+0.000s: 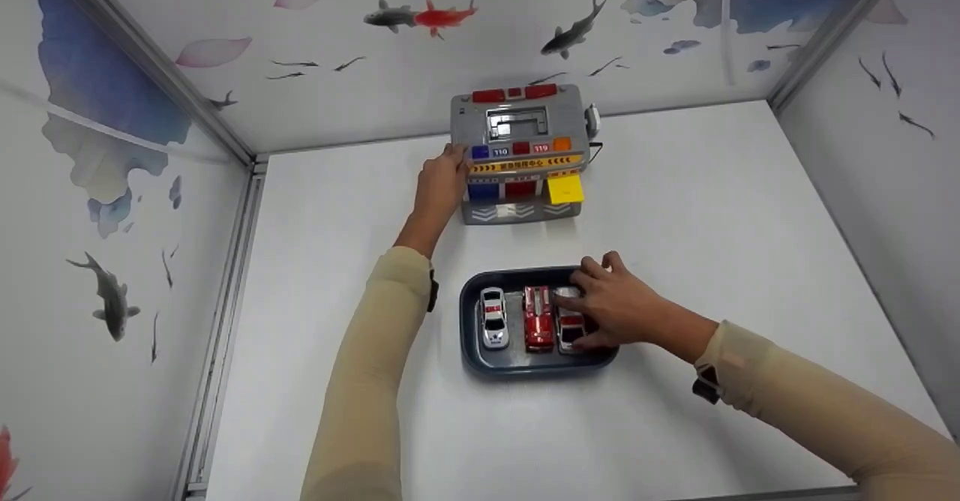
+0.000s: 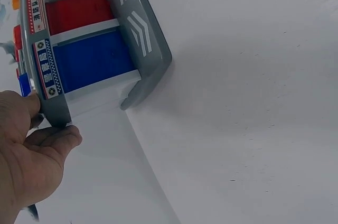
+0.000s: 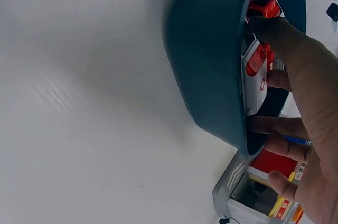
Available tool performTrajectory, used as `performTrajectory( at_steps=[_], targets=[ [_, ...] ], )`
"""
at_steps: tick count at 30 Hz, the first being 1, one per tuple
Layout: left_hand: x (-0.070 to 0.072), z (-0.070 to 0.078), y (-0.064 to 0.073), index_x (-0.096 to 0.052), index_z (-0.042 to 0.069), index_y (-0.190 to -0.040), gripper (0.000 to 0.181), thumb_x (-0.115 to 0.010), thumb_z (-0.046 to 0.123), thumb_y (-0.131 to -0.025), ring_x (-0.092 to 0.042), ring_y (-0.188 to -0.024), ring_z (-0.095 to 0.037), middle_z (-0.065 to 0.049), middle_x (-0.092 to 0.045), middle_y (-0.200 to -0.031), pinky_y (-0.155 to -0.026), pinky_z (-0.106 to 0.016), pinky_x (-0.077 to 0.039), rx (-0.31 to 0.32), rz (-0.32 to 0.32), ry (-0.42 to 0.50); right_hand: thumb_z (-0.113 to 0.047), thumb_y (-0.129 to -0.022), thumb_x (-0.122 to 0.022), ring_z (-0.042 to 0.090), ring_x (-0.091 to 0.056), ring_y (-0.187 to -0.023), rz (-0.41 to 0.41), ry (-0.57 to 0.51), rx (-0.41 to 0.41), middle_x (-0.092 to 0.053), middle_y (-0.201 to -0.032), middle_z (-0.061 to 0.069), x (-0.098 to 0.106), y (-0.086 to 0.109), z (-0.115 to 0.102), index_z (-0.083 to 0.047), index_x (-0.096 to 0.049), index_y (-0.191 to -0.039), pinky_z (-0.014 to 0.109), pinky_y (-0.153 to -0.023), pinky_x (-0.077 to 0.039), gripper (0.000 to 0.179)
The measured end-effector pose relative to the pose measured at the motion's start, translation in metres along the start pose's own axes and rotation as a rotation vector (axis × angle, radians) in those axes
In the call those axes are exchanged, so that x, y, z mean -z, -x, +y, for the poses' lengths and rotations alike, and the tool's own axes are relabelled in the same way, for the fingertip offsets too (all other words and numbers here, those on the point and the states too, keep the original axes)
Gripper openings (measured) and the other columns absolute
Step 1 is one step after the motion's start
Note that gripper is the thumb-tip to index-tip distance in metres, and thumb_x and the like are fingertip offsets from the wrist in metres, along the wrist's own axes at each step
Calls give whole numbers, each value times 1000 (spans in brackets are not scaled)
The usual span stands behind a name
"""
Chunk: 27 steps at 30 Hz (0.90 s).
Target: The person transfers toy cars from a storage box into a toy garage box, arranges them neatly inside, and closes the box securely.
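My left hand [image 1: 441, 182] is at the left side of a grey toy garage [image 1: 517, 122] with red, blue and orange lights on top. In the left wrist view its thumb and fingers grip the garage's edge beside the blue door [image 2: 95, 57]. My right hand [image 1: 622, 306] reaches into a dark blue tray [image 1: 525, 370], thumb and index finger on a white toy car [image 3: 256, 84] with a red roof patch. The other fingers spread over the tray's far right corner. Beside that car lie a red toy car [image 1: 538, 317] and another white toy car [image 1: 493, 317].
A yellow flap [image 1: 565, 189] sticks out at the garage's front right. The garage stands toward the back of the white table [image 1: 337, 208], with the tray in front of it. White walls with painted fish [image 1: 574, 32] enclose the table at the back and sides.
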<state>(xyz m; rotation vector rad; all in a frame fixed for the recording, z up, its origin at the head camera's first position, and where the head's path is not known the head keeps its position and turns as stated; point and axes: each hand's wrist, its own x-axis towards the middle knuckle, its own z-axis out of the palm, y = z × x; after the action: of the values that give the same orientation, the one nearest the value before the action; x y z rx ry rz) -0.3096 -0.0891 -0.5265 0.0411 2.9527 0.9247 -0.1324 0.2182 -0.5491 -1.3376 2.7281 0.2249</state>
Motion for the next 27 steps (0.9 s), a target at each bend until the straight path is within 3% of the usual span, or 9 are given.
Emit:
performTrajectory(
  at_steps=[6, 14, 27],
  targets=[
    [-1, 0, 0, -59, 12, -160, 45, -55, 29, -118, -58, -153, -32, -17, -51, -170, -125, -44, -50, 5, 5, -4, -86, -84, -76, 38, -53, -130, -48, -9, -27, -71, -137, 16, -9, -2, -8, -31, -68, -153, 70, -107, -46, 88],
    [0, 2, 1, -56, 11, -163, 48, -53, 31, -119, -52, -158, -31, -16, -50, -171, -130, -43, -45, 8, -1, -8, -81, -79, -85, 39, -54, -127, -52, 7, -49, -71, -134, 18, -14, -7, -12, -28, -70, -150, 68, -103, -46, 90],
    [-1, 2, 2, -61, 10, -158, 45, -53, 30, -119, -65, -147, -33, -15, -61, -163, -121, -45, -54, -23, 19, -41, -79, -77, -87, 38, -52, -126, -54, 0, -43, -69, -134, 18, -18, -12, -15, -29, -67, -152, 68, -101, -45, 92]
  ],
)
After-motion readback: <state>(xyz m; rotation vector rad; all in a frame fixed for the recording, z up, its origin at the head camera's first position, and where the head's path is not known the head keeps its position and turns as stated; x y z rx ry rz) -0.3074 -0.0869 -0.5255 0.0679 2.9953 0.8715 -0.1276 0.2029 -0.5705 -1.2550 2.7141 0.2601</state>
